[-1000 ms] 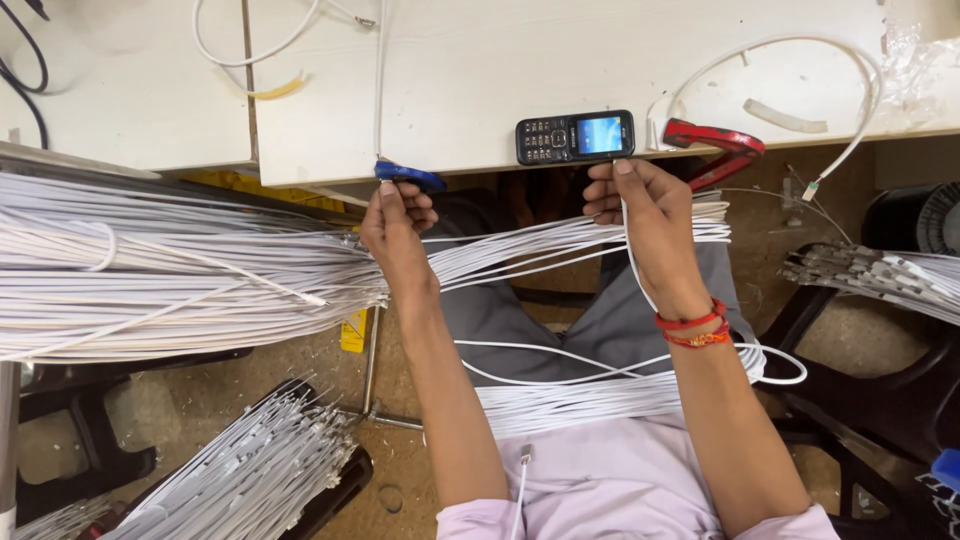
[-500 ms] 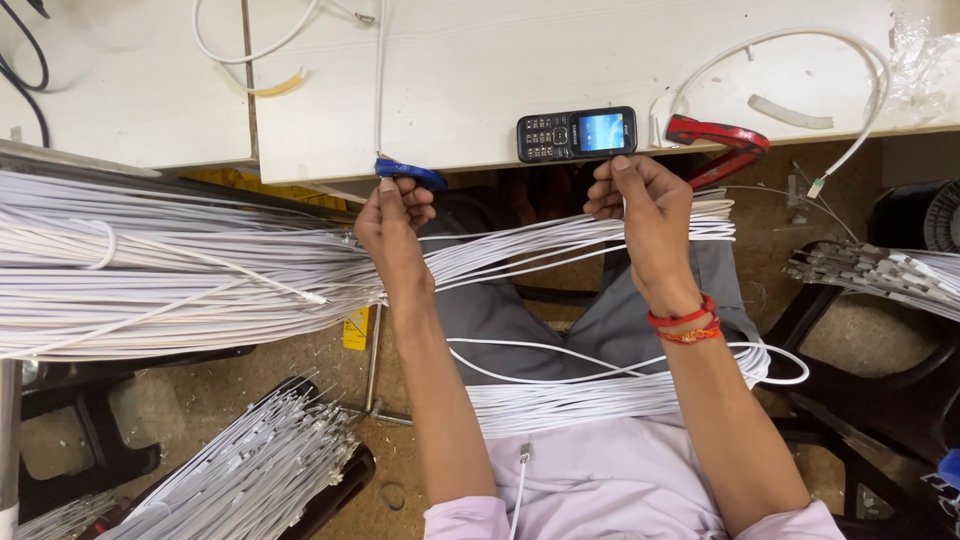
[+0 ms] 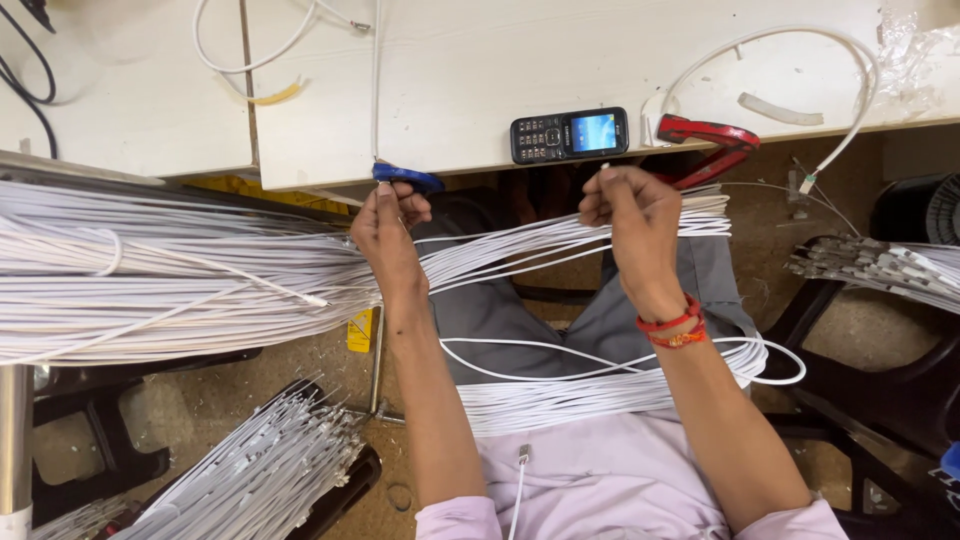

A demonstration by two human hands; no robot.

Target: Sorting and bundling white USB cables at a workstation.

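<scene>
White workbench (image 3: 450, 90) above, brown floor below. Thin white cable (image 3: 500, 250) stretched taut between two raised hands just under bench edge, over thick bundle of white cables (image 3: 150, 275) across lap. Left hand (image 3: 388, 225) pinched shut on cable beside blue clip (image 3: 408, 178); right hand (image 3: 630, 215), red bands at wrist, pinched on other end. Black keypad phone (image 3: 568, 134) and red cutter (image 3: 710, 140) lying on bench edge.

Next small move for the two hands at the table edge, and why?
Probably bring the cable end pinched in the right hand across to the blue tool under the left hand: both hands are raised at the table edge, and the tool sits there.
</scene>
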